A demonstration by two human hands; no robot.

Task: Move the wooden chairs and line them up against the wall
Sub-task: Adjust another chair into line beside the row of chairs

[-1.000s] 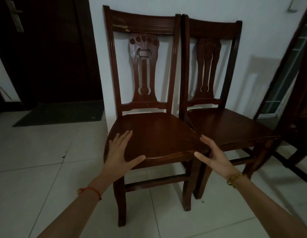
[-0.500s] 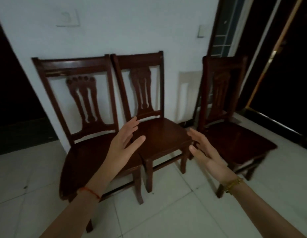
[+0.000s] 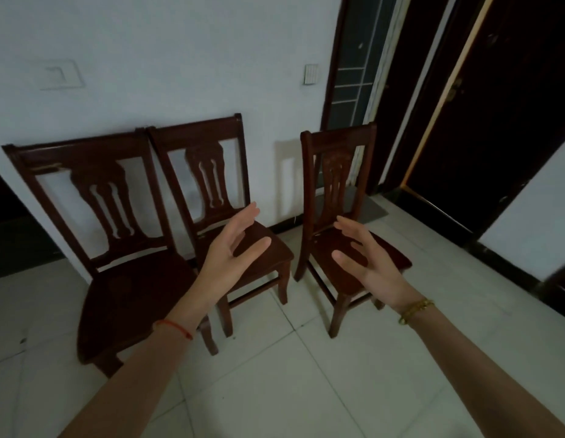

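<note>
Wooden chairs, three in all, stand on the pale tiled floor [image 3: 275, 384], all of dark reddish-brown wood with smooth, slightly glossy seats and tall backs whose centre splats are carved and pierced with slim vertical slots. The left chair [image 3: 117, 279] and the middle chair [image 3: 211, 191] stand side by side with their back posts touching, backs against the white wall [image 3: 148, 58]. The right chair [image 3: 341, 197] stands apart from that pair, a bare strip of wall and floor between them, near a dark door frame [image 3: 335, 90] on the right. The left chair's top rail shows a pale scuff. Two bare hands reach forward, neither touching anything: the left hand [image 3: 230, 251] is spread wide, palm turned inward, in front of the middle chair's seat; the right hand [image 3: 366, 260] is likewise wide open, fingers loosely curved, in front of the right chair's seat. A thin red string [image 3: 175, 327] circles the left wrist and a gold-coloured beaded bracelet [image 3: 415, 309] the right. One flat white plate [image 3: 311, 74] sits on the far wall.
</note>
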